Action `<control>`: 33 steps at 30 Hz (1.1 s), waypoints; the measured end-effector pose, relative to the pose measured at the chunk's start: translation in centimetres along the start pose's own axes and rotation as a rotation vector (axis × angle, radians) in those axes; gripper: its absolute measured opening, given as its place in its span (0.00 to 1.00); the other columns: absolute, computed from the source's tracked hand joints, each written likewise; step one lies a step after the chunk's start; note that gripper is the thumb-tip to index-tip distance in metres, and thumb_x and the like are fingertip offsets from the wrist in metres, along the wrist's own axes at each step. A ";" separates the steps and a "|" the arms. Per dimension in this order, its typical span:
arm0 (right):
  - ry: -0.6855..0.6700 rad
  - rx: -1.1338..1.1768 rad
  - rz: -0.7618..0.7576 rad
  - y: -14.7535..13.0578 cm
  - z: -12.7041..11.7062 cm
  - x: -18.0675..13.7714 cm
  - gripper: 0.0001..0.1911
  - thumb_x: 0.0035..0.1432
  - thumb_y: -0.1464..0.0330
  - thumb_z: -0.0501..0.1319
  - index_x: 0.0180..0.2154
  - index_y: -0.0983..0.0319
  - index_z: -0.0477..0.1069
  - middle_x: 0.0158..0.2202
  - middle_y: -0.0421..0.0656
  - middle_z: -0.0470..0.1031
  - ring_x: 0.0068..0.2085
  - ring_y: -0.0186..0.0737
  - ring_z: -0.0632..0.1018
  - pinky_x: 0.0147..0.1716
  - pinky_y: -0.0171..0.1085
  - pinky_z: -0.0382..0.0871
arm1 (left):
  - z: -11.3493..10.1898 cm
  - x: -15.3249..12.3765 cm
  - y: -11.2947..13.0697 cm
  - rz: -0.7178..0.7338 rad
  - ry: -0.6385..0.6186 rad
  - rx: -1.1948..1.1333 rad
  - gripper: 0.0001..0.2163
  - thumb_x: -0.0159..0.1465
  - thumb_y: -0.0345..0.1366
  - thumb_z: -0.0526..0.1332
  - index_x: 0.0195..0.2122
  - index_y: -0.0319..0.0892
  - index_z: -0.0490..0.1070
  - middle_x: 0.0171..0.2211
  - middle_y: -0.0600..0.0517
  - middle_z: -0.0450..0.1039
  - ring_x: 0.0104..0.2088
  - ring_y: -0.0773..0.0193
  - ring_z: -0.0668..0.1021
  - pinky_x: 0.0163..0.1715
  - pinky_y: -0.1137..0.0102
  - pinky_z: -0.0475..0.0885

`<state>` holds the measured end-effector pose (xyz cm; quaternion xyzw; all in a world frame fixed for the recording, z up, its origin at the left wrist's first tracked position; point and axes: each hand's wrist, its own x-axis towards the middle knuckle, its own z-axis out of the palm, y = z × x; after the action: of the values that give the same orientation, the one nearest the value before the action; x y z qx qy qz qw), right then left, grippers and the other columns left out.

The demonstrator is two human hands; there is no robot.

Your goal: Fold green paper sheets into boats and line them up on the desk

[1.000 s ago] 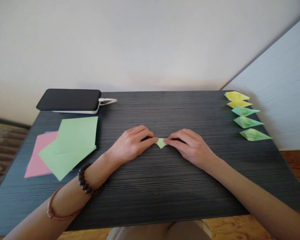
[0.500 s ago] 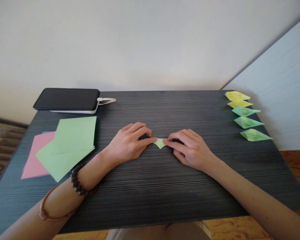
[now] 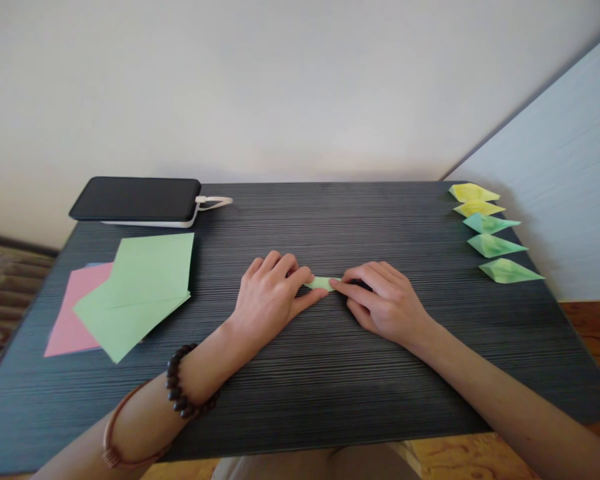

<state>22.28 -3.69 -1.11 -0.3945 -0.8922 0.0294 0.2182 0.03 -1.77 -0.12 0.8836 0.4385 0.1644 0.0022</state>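
A small folded piece of light green paper (image 3: 321,283) lies on the dark table between my two hands. My left hand (image 3: 270,293) grips its left part, thumb along the near edge and fingers on the far side. From the right, my right hand (image 3: 380,297) presses the paper's right end with the index finger, the other fingers curled. Both ends of the paper are partly hidden under my fingertips. A dark bead bracelet and a brown cord bracelet are on my left arm.
Left of my hands lie green paper sheets (image 3: 155,267) over a pink sheet (image 3: 75,313). Behind them, a black phone (image 3: 137,198) rests on a white block with a short white cable (image 3: 215,201). Several folded yellow and green paper pieces (image 3: 497,245) line the table's right side.
The paper's near point no longer shows, and it now looks like a narrow strip. My left hand has shifted right, its thumb now along the paper's near edge. My right hand barely moved.
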 end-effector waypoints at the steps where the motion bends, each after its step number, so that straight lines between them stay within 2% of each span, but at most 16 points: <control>1: 0.017 0.003 0.009 0.0 0.0 -0.1 0.14 0.57 0.74 0.55 0.42 0.61 0.75 0.36 0.46 0.74 0.37 0.42 0.72 0.36 0.43 0.67 | 0.0 0.0 0.0 -0.005 -0.010 0.000 0.15 0.64 0.49 0.55 0.32 0.43 0.72 0.31 0.49 0.70 0.35 0.59 0.69 0.33 0.65 0.61; 8: 0.050 -0.022 0.065 -0.4 -0.1 -0.3 0.12 0.56 0.75 0.56 0.38 0.64 0.76 0.35 0.47 0.74 0.35 0.42 0.72 0.35 0.42 0.69 | 0.1 0.1 0.2 -0.006 -0.040 0.018 0.15 0.65 0.49 0.54 0.31 0.43 0.69 0.31 0.49 0.70 0.35 0.58 0.69 0.34 0.64 0.61; 13: 0.038 -0.054 0.082 -0.5 0.1 0.0 0.17 0.58 0.74 0.55 0.47 0.57 0.73 0.40 0.47 0.72 0.38 0.42 0.72 0.38 0.43 0.68 | 0.2 0.1 0.6 0.006 -0.019 0.034 0.13 0.65 0.45 0.54 0.30 0.42 0.68 0.30 0.49 0.71 0.34 0.59 0.70 0.34 0.65 0.60; 16: -0.010 -0.078 0.053 -0.4 0.2 0.1 0.17 0.59 0.73 0.55 0.48 0.55 0.72 0.38 0.46 0.72 0.37 0.43 0.71 0.36 0.43 0.66 | 0.2 0.1 0.7 0.018 -0.011 0.027 0.13 0.65 0.45 0.54 0.30 0.42 0.68 0.29 0.50 0.72 0.34 0.59 0.70 0.33 0.64 0.60; 23: 0.034 -0.057 0.097 -0.6 0.1 -0.3 0.14 0.59 0.74 0.54 0.45 0.64 0.74 0.36 0.48 0.71 0.36 0.42 0.71 0.35 0.41 0.69 | 0.0 0.1 0.7 -0.012 -0.061 0.017 0.14 0.65 0.47 0.53 0.31 0.43 0.68 0.30 0.50 0.72 0.34 0.58 0.70 0.33 0.63 0.60; 26: 0.035 -0.045 0.103 -0.8 0.2 -0.2 0.14 0.59 0.75 0.54 0.45 0.64 0.74 0.36 0.48 0.71 0.36 0.41 0.71 0.35 0.41 0.70 | 0.0 0.1 0.7 -0.022 -0.067 0.008 0.14 0.65 0.47 0.54 0.32 0.43 0.69 0.31 0.49 0.71 0.35 0.57 0.70 0.34 0.63 0.61; 30: 0.041 0.061 0.236 -1.0 0.2 0.7 0.12 0.59 0.71 0.56 0.44 0.64 0.73 0.39 0.48 0.70 0.40 0.41 0.72 0.41 0.42 0.70 | 0.1 0.2 0.8 -0.052 -0.034 -0.021 0.13 0.64 0.46 0.56 0.40 0.41 0.69 0.38 0.46 0.70 0.39 0.55 0.69 0.37 0.62 0.64; 33: 0.017 0.155 0.313 -1.1 0.2 1.4 0.12 0.60 0.67 0.57 0.45 0.63 0.72 0.42 0.48 0.70 0.43 0.42 0.72 0.45 0.42 0.68 | 0.2 0.2 0.8 -0.043 -0.040 -0.117 0.11 0.65 0.43 0.56 0.39 0.41 0.69 0.40 0.47 0.69 0.41 0.56 0.69 0.39 0.61 0.65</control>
<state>20.60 -3.43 -0.55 -0.5106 -0.8131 0.1285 0.2484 0.84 -2.12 -0.12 0.8753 0.4471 0.1720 0.0663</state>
